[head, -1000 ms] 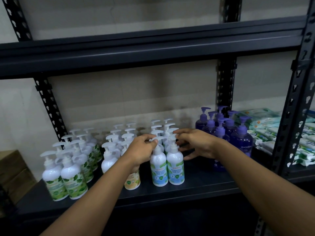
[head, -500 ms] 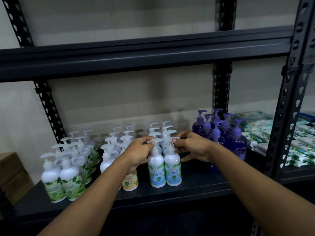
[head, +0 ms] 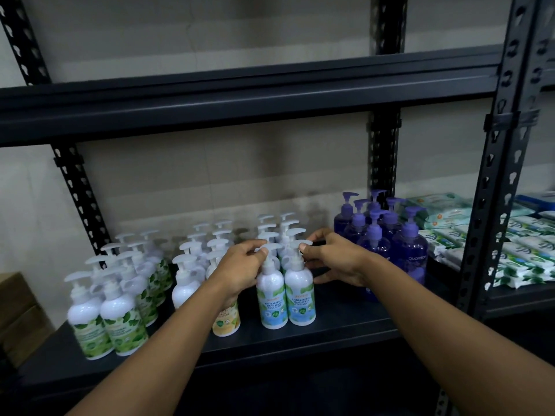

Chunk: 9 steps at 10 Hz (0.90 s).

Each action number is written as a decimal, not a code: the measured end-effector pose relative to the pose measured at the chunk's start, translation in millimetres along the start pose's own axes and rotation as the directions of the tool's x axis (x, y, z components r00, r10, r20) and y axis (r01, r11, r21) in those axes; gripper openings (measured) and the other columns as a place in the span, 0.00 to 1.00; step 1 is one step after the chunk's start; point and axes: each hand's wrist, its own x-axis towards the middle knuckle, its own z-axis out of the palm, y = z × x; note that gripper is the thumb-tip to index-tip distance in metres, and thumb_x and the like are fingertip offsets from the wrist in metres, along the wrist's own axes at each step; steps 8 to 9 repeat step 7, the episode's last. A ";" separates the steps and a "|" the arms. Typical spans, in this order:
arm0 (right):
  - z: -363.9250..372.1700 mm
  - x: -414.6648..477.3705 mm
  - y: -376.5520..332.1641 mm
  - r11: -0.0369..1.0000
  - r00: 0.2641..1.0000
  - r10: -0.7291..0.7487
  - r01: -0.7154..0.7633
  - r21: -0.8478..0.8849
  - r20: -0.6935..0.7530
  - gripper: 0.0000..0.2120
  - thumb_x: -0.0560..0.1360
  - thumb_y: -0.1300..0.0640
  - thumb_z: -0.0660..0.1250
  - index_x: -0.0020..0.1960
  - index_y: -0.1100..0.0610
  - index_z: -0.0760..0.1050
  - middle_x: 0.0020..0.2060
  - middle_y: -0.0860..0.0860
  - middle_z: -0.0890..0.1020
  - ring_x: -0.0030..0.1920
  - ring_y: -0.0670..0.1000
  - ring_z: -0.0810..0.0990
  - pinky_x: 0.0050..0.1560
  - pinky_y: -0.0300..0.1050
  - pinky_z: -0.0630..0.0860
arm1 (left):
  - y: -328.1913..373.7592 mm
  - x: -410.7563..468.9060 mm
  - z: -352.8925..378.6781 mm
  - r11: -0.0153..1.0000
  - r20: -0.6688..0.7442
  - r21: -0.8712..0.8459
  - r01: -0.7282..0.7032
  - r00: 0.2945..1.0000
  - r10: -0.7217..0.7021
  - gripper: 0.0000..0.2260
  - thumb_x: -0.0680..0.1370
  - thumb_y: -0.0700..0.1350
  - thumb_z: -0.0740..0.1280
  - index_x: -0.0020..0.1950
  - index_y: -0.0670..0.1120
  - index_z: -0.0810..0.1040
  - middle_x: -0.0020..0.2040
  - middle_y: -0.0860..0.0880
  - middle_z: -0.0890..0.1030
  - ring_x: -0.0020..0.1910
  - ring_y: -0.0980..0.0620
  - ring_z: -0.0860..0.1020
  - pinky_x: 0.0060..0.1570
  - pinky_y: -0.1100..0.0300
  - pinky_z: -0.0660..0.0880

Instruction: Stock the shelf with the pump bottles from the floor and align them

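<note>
At the left edge of the frame sits a cardboard box (head: 12, 310); on the dark shelf (head: 330, 340), lower left, green-leaf pump bottles (head: 90, 319) stand upright in rows; next comes a yellow-label bottle (head: 226, 321), partly hidden behind the left hand (head: 240, 271), whose thumb and fingers are curled narrowly, pinching the pump head of the left mint bottle (head: 271, 298); touching it stands the right mint bottle (head: 300, 295), both at the shelf's front, mid-frame; the right hand (head: 333, 259) pinches that bottle's pump head, its other fingers loosely spread; to the right, purple bottles (head: 410, 250) cluster, then packs of wipes (head: 525, 259).
</note>
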 end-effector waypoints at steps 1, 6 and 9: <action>1.7 -4.2 -1.6 1.000 1.000 0.001 -0.001 -0.009 -0.024 0.14 0.80 0.56 0.68 0.62 0.55 0.69 0.56 0.56 0.81 0.52 0.54 0.81 0.49 0.54 0.81 | -4.9 -2.8 4.0 0.995 -0.082 0.081 -0.058 0.995 0.065 0.15 0.82 0.49 0.65 0.69 0.54 0.75 0.63 0.49 0.80 0.60 0.49 0.80 0.66 0.46 0.76; -46.7 -69.7 -45.0 0.985 0.978 -0.069 0.035 -0.170 -0.195 0.07 0.80 0.52 0.66 0.53 0.55 0.77 0.55 0.55 0.82 0.51 0.53 0.82 0.51 0.50 0.80 | 100.7 -24.1 46.1 0.824 -0.030 0.322 -0.466 0.865 0.501 0.04 0.78 0.45 0.69 0.51 0.47 0.81 0.44 0.54 0.82 0.44 0.54 0.80 0.45 0.63 0.75; -67.1 -76.0 -55.6 0.984 0.957 -0.150 0.119 -0.134 -0.250 0.07 0.80 0.55 0.66 0.54 0.58 0.78 0.55 0.59 0.83 0.46 0.53 0.82 0.48 0.50 0.79 | 112.2 -9.1 60.8 0.837 0.042 0.293 -0.463 0.880 0.472 0.04 0.78 0.44 0.69 0.51 0.47 0.82 0.44 0.52 0.83 0.46 0.50 0.81 0.50 0.57 0.77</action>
